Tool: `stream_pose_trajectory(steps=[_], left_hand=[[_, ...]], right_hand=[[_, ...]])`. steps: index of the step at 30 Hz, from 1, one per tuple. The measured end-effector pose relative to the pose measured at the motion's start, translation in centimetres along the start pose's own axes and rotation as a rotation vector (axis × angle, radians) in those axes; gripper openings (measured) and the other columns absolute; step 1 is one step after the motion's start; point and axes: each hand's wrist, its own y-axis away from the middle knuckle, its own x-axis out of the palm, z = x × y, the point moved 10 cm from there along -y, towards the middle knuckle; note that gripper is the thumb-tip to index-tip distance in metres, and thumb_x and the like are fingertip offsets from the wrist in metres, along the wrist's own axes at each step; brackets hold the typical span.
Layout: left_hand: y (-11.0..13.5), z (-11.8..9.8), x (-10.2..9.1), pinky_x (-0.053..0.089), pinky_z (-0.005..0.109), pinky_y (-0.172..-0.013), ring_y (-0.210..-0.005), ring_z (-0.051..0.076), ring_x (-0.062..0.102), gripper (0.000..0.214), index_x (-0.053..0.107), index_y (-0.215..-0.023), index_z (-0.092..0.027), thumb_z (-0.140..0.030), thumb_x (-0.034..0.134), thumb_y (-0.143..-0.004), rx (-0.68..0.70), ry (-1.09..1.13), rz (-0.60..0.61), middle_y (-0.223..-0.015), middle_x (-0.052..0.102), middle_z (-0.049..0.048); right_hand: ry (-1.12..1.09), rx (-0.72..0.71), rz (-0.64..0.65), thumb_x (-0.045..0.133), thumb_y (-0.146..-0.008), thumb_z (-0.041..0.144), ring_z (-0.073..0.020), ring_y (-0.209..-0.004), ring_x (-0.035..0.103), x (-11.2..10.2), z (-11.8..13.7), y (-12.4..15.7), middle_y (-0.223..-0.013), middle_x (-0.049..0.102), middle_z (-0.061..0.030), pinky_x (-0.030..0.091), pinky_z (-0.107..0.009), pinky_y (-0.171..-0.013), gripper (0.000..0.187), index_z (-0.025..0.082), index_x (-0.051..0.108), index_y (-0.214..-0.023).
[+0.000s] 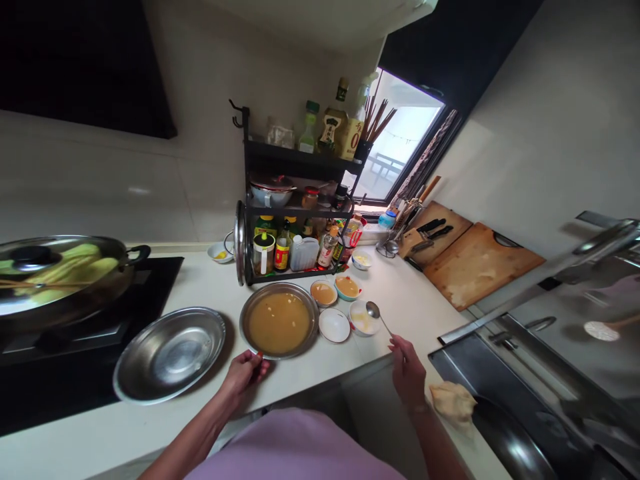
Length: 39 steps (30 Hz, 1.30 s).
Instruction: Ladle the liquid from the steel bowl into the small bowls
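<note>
The left hand (pixel 247 369) has its grip closed on the near rim of a metal basin (pixel 245 328) of brownish liquid (pixel 280 325) on the counter (pixel 305 382), while the right hand (pixel 409 372) grips a spoon (pixel 373 309) by its handle, head over a white bowl (pixel 356 312).

A shallow metal basin (pixel 246 321) sits flat, holding brownish liquid (pixel 277 328) (a few pale flecks on top). Right of the basin — a metal spoon (pixel 373 309), slanted, its head over a white bowl (pixel 355 312) with yellowish residue (pixel 367 325).
</note>
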Motion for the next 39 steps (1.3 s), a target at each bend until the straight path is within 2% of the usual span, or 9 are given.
stream_pose_trajectory(steps=[5,9,14,19,22,25,34,39], left_hand=[[0.4,0.4,0.3,0.039,0.019,-0.041,-0.041,0.009,0.054,0.017,0.051,-0.067,-0.015,-0.009,0.062,-0.078,-0.006,-0.013,0.025,-0.055,0.064,0.0048],[0.4,0.5,0.5,0.038,0.019,-0.041,-0.041,0.009,0.053,0.019,0.05,-0.066,-0.015,-0.01,0.062,-0.079,0.009,0.002,0.046,-0.054,0.064,0.0044],[0.1,0.8,0.4,0.038,0.019,-0.041,-0.041,0.009,0.053,0.021,0.048,-0.065,-0.016,-0.01,0.06,-0.08,0.025,-0.006,0.052,-0.055,0.065,0.0053],[-0.1,0.8,0.4,0.037,0.019,-0.041,-0.041,0.009,0.053,0.022,0.048,-0.064,-0.016,-0.012,0.067,-0.077,0.032,-0.026,0.065,-0.053,0.063,0.0047],[-0.1,0.8,0.5,0.036,0.018,-0.04,-0.04,0.008,0.052,0.022,0.048,-0.064,-0.016,-0.013,0.066,-0.077,0.042,-0.018,0.084,-0.053,0.063,0.0039],[-0.1,0.8,0.7,0.036,0.018,-0.041,-0.041,0.008,0.052,0.024,0.048,-0.063,-0.016,-0.015,0.068,-0.076,0.04,-0.017,0.103,-0.052,0.062,0.0035],[-0.3,0.7,0.5,0.036,0.019,-0.042,-0.042,0.008,0.052,0.022,0.051,-0.065,-0.016,-0.019,0.071,-0.072,0.048,-0.037,0.1,-0.054,0.063,0.0032],[-0.4,0.7,0.4,0.036,0.02,-0.044,-0.042,0.008,0.052,0.025,0.05,-0.064,-0.016,-0.025,0.073,-0.07,0.065,-0.058,0.094,-0.055,0.064,0.0038]], right_hand=[[-0.08,0.033,-0.033,0.061,-0.082,0.046,-0.0205,-0.074,0.068,2.9,3.0,2.3,-0.088,0.072,-0.0056,0.053,-0.036,-0.076,0.032,0.021,0.068,-0.1],[-0.142,0.064,0.064,0.06,-0.083,0.047,-0.0208,-0.071,0.069,7.6,4.4,4.6,-0.085,0.073,-0.0052,0.054,-0.036,-0.074,0.029,0.022,0.07,-0.094],[-0.276,0.127,0.202,0.062,-0.081,0.046,-0.02,-0.07,0.07,12.9,2.9,7.1,-0.083,0.073,-0.0058,0.056,-0.034,-0.07,0.03,0.02,0.069,-0.095],[-0.335,0.228,0.238,0.063,-0.079,0.051,-0.0203,-0.066,0.07,15.9,0.9,8.6,-0.074,0.073,-0.005,0.057,-0.033,-0.067,0.034,0.019,0.068,-0.092],[-0.378,0.369,0.17,0.066,-0.073,0.055,-0.0213,-0.057,0.069,16.3,-0.6,8.8,-0.062,0.071,-0.0036,0.057,-0.034,-0.062,0.039,0.017,0.066,-0.086],[-0.442,0.463,0.064,0.069,-0.068,0.054,-0.0215,-0.055,0.069,15.6,-1.6,8.3,-0.062,0.07,-0.0023,0.057,-0.033,-0.059,0.041,0.017,0.063,-0.085],[-0.541,0.564,-0.116,0.071,-0.063,0.042,-0.0187,-0.051,0.066,12.4,-2.8,6.5,-0.06,0.068,0.0013,0.057,-0.032,-0.055,0.03,0.018,0.061,-0.077],[-0.545,0.55,-0.118,0.07,-0.064,0.039,-0.0178,-0.051,0.066,12.0,-2.6,5.9,-0.06,0.067,0.0019,0.057,-0.031,-0.055,0.026,0.018,0.061,-0.076]])
